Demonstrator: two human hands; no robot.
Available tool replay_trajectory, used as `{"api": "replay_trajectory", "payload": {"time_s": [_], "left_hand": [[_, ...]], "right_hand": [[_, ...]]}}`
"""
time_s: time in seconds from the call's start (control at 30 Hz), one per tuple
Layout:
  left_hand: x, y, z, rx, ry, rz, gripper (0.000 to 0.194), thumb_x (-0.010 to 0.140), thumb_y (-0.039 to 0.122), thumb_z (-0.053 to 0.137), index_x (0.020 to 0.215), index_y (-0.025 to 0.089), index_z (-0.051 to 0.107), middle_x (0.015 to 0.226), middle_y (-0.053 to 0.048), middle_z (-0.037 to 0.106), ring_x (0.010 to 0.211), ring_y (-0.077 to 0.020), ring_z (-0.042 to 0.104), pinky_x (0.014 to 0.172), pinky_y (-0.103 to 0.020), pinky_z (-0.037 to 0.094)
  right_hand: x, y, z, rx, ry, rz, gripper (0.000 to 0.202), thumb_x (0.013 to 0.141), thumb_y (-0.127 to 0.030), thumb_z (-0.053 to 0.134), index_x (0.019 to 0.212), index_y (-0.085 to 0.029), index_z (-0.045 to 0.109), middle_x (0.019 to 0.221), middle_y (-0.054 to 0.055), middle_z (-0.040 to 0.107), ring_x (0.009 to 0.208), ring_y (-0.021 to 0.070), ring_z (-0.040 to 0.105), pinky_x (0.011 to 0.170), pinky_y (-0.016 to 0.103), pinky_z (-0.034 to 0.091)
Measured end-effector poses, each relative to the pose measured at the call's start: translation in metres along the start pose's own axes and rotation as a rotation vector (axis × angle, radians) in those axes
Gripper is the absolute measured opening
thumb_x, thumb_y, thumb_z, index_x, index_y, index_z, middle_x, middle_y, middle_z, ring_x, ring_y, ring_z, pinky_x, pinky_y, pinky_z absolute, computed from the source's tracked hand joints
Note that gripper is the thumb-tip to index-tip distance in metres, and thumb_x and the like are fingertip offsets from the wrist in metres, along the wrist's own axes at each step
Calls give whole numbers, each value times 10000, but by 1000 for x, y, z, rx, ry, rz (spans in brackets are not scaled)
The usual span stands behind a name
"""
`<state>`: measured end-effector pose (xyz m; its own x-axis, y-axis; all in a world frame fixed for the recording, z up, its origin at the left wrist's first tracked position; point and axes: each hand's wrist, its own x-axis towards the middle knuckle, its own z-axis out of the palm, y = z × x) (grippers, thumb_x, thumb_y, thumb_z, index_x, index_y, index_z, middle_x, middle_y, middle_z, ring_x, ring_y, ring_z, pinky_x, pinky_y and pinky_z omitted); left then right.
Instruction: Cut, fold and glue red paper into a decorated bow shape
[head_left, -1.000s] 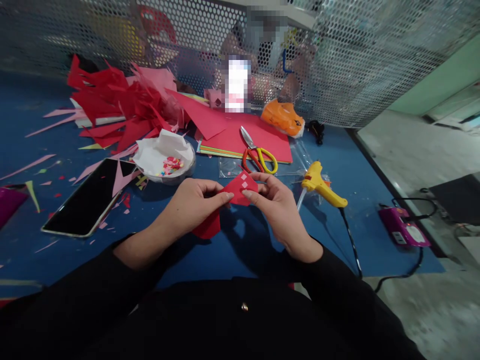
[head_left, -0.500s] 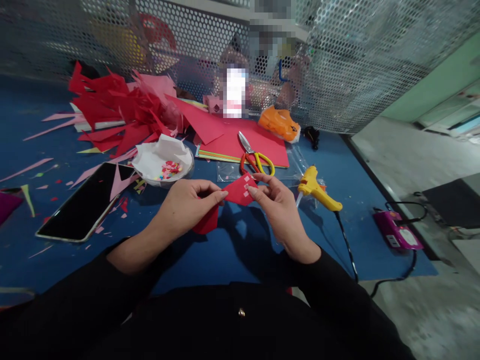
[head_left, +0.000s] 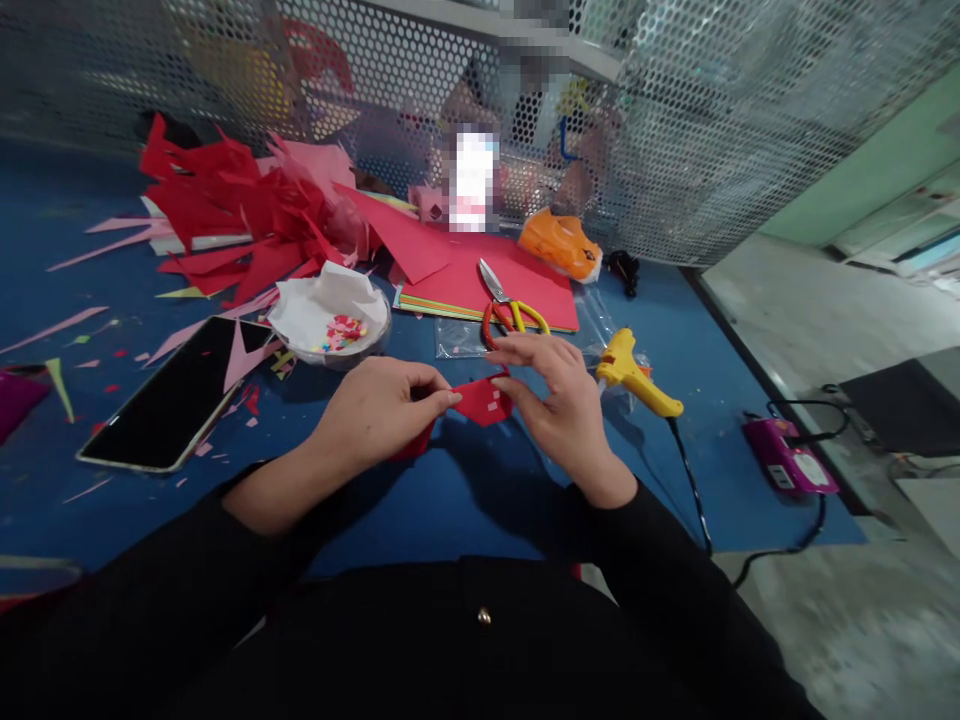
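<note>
Between my hands, above the blue table, is a folded red paper piece (head_left: 484, 402) with small pale pink squares on it. My left hand (head_left: 382, 408) pinches its left end between thumb and fingers, and part of the red paper hangs below that hand. At the right end, the thumb and fingers of my right hand (head_left: 553, 400) close on the paper's upper edge. Scissors (head_left: 510, 303) with one red and one yellow handle lie just beyond my right hand, on red paper sheets (head_left: 536, 285). A yellow glue gun (head_left: 637, 375) rests to the right.
Left of my hands are a black phone (head_left: 176, 400) and a bowl (head_left: 330, 315) lined with white paper, holding small colourful bits. Red scraps (head_left: 225, 200) pile behind. An orange packet (head_left: 561, 243) lies at the back; a purple power strip (head_left: 790, 457) sits far right.
My right hand's fingers have lifted and shifted along the paper's upper right edge. The red paper has tilted, and fewer pink squares show.
</note>
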<state>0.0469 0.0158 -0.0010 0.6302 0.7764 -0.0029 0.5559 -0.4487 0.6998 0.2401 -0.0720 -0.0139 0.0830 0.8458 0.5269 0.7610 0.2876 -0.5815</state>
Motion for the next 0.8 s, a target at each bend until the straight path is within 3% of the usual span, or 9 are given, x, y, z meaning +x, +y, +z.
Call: {"api": "replay_trajectory", "payload": {"time_s": [0.1, 0.2, 0.3, 0.4, 0.47, 0.57, 0.73, 0.8], "left_hand": [[0, -1, 1, 50, -24, 62, 302, 837, 464, 578, 681, 271, 750, 605, -5, 696, 608, -197, 608, 606, -290, 362], [0, -2, 3, 50, -30, 96, 277, 848, 442, 585, 720, 278, 769, 648, -9, 725, 644, -201, 637, 661, -298, 397], [0, 0, 2, -25, 127, 111, 234, 846, 430, 620, 911, 284, 790, 925, -23, 786, 880, -235, 694, 814, -312, 453], [1, 2, -3, -105, 370, 116, 284, 874, 390, 619, 1077, 247, 757, 1141, -53, 751, 1064, -251, 659, 942, -342, 455], [1, 1, -5, -179, 479, 82, 290, 881, 365, 632, 1102, 217, 747, 1129, -66, 749, 1018, -235, 661, 906, -344, 482], [0, -6, -7, -376, 542, -9, 295, 868, 369, 677, 1095, 196, 748, 1045, -59, 757, 904, -200, 669, 820, -322, 509], [-6, -15, -5, -542, 691, -27, 232, 858, 398, 708, 1016, 233, 753, 960, 4, 750, 900, -181, 663, 833, -311, 520], [-8, -14, -5, -532, 690, -43, 215, 852, 410, 713, 983, 244, 751, 960, 12, 748, 892, -179, 662, 844, -319, 524]], "right_hand": [[2, -1, 2, -54, -89, -58, 251, 875, -191, 676, 1099, -303, 655, 1032, 0, 780, 1186, 253, 631, 1103, 478, 341], [1, 0, 3, -39, -132, -40, 181, 870, -171, 664, 997, -300, 671, 952, -16, 779, 1058, 235, 681, 1132, 495, 304], [1, 4, 1, 30, -103, 40, 88, 878, -201, 647, 895, -286, 661, 919, -23, 764, 971, 219, 693, 1124, 502, 320], [1, 9, -5, 137, -35, 172, 108, 875, -232, 628, 971, -264, 666, 855, -10, 735, 927, 218, 682, 1014, 468, 428], [2, 10, -8, 198, -7, 257, 171, 869, -228, 613, 1030, -242, 669, 808, -12, 707, 860, 200, 670, 916, 416, 480], [4, 9, -10, 232, 38, 318, 195, 862, -211, 605, 1044, -216, 674, 768, -23, 669, 780, 169, 645, 835, 365, 493], [3, 7, -6, 248, 110, 335, 198, 863, -215, 611, 1052, -230, 668, 757, -31, 659, 752, 164, 634, 809, 358, 491], [2, 6, -5, 248, 125, 327, 193, 862, -217, 615, 1045, -234, 669, 778, -23, 673, 788, 173, 644, 826, 364, 491]]}}
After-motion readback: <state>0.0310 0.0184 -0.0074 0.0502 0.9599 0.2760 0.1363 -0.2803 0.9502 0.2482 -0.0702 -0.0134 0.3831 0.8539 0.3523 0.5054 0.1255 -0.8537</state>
